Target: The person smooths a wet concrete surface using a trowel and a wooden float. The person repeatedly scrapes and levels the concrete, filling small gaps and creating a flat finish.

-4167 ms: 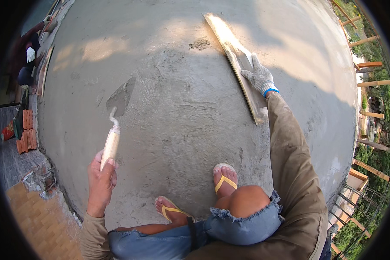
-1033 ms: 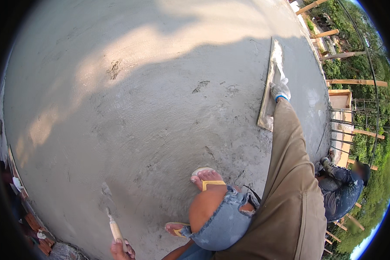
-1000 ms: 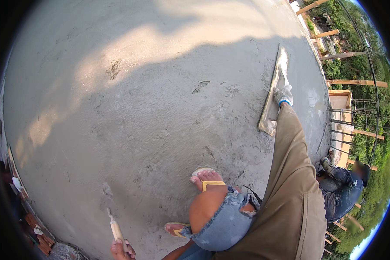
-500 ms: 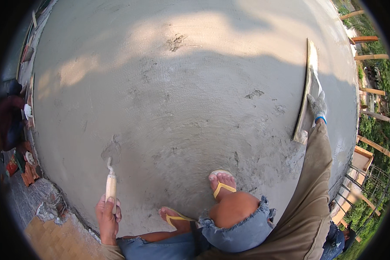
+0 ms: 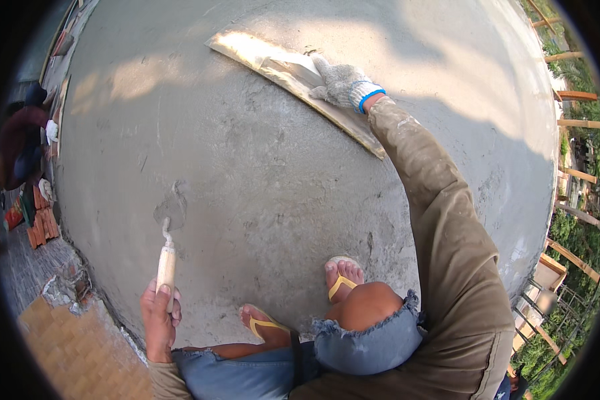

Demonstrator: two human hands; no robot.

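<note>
Grey concrete [image 5: 260, 193] bears the long float [image 5: 297, 91], slanting far-left to near-right beneath the gloved right hand [image 5: 342, 83], apparently closed on it, fingers partly hidden; left hand [image 5: 159, 310] grips trowel [image 5: 167, 261].

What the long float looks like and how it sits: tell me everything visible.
The long float is a narrow, wooden-looking board, smeared grey, with a pale handle on its upper face. It sits aslant on the grey cement surface, far end to the left and sunlit, near end to the right; whether fully flat is unclear. The gloved right hand grips the handle.
</note>
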